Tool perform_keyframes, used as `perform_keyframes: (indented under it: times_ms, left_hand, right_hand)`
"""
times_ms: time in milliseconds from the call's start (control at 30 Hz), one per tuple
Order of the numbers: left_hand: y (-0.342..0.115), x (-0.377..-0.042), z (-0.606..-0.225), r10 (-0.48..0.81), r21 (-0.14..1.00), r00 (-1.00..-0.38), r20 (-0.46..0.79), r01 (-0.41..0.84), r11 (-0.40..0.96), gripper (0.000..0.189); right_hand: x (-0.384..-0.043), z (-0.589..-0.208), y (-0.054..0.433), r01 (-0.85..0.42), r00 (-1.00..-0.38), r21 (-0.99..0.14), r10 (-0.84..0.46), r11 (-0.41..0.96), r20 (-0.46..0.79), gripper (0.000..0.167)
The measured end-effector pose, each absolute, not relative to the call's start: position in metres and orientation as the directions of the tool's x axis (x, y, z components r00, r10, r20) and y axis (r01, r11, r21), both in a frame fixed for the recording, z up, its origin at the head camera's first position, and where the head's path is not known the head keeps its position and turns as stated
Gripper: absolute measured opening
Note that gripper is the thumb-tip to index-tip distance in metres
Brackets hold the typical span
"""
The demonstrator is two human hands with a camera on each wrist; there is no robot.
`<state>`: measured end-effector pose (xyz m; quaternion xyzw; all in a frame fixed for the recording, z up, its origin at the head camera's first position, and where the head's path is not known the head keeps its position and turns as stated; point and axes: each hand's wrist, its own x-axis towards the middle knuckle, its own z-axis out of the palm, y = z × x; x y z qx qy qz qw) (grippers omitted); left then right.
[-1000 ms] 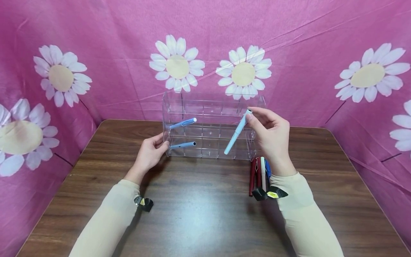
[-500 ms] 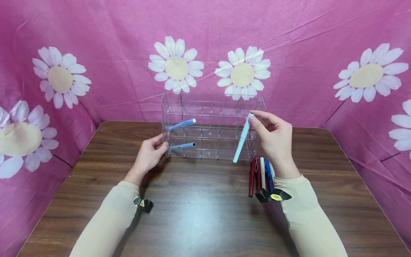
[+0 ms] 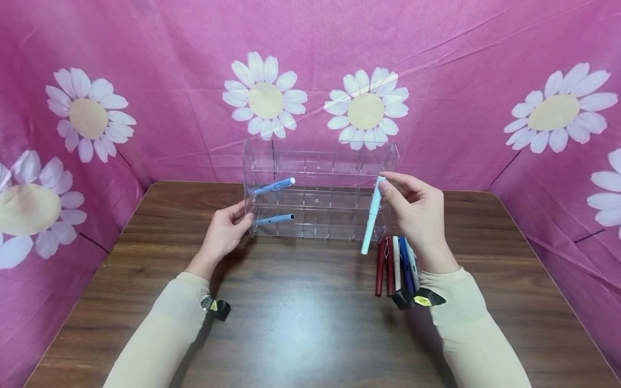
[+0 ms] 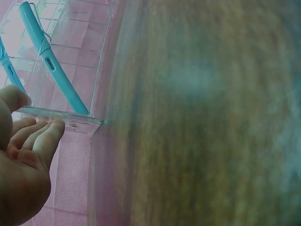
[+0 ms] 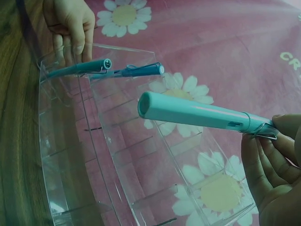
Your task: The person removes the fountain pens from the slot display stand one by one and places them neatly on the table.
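Observation:
My right hand (image 3: 419,215) pinches a pale turquoise pen (image 3: 372,215) by its clip end. The pen slants downward in front of the right side of a clear tiered display rack (image 3: 317,231). In the right wrist view its far end points toward the rack, apart from it. At the rack's left side, my left hand (image 3: 224,231) grips the side panel (image 4: 61,115) between thumb and fingers. Two blue pens lie in the leftmost compartments: one blue pen (image 3: 275,186) on the middle tier, another blue pen (image 3: 275,219) on the bottom tier.
Several pens lie side by side on the wooden table (image 3: 291,323), right of the rack: dark red pens (image 3: 380,269), a white pen (image 3: 397,264), a blue pen (image 3: 405,264) and a pale pen (image 3: 413,267). A pink flowered cloth (image 3: 310,32) hangs behind.
My right hand has moved a little right and down, and the turquoise pen has swung more upright. My left hand stays on the rack.

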<state>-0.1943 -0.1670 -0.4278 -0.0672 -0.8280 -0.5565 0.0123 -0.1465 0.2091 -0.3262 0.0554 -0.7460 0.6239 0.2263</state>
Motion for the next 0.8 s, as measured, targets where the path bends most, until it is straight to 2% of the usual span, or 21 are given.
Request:
perform_keyframes:
  times_ms: [233,800]
  left_hand:
    - [-0.167,-0.195,-0.427,0.100,0.921,-0.990,0.098,0.129,0.368,0.047]
    - [-0.167,-0.194,-0.426,0.106,0.912,-0.989,0.103,0.137,0.386,0.047]
  right_hand:
    - [-0.144,-0.331,0.217,-0.351,-0.897,-0.913,0.205,0.209,0.391,0.023]
    - [-0.134,-0.339,0.242,-0.305,-0.912,-0.880,0.154,0.363,0.380,0.027]
